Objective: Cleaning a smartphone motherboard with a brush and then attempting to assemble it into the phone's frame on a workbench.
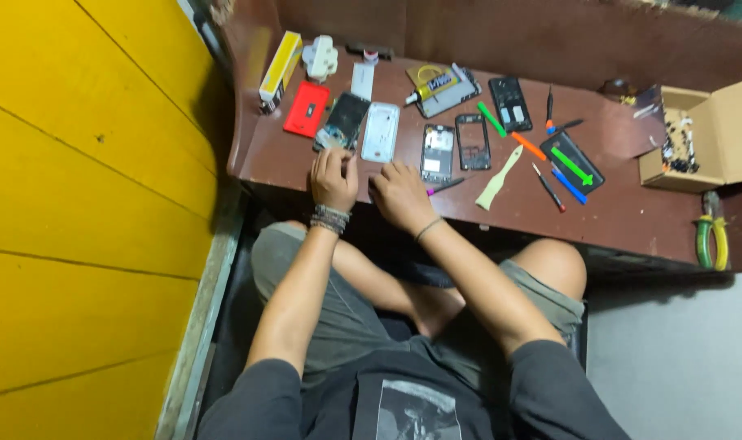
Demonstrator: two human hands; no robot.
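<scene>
1. left hand (333,175) rests at the near counter (615,208) edge, fingers curled together, touching the lower end of a dark phone body (344,120).
2. right hand (399,195) just beside it, fingers bent; cannot tell if they clamp anything. purple-tipped tool (446,187) lies at its side.
3. around: red back cover (307,108), white cover (381,132), two open frames (473,141), glue tube (430,86), cream pry stick (500,178).
4. far right: cardboard box (713,134), pliers (711,240).

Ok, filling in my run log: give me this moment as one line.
left hand: on bench edge by dark phone | right hand: beside it, near white cover | neither visibly holding anything
</scene>
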